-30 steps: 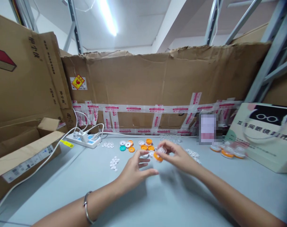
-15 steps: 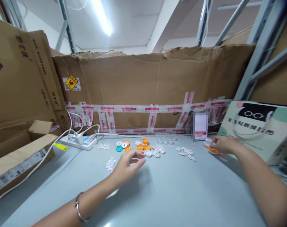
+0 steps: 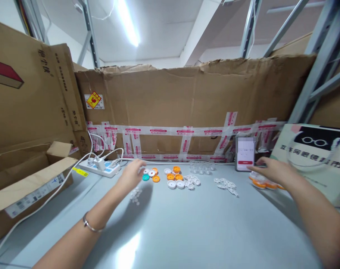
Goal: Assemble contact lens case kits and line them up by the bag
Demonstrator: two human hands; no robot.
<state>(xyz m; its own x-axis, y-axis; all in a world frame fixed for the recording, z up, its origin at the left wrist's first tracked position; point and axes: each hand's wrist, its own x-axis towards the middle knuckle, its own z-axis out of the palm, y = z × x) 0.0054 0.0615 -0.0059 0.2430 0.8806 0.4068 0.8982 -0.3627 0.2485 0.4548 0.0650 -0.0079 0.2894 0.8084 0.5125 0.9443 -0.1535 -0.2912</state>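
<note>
My left hand hovers over the back left of the table, beside a group of round discs: a green disc, an orange disc and white ones. Its fingers are loosely bent and somewhat apart, with nothing visible in them. Below it lie small white pieces. My right hand is at the far right with fingers and thumb apart, above orange discs with clear covers. It partly hides them. A second group of orange discs and white discs sits mid-table.
White link-like pieces and another such pile lie right of centre. Clear round parts stand behind. A phone leans at the back. A power strip, an open carton and a printed bag flank the table.
My left hand has moved left and back, away from the middle group, where another white disc now shows. My right hand has let go of the orange piece, and its fingers have spread.
</note>
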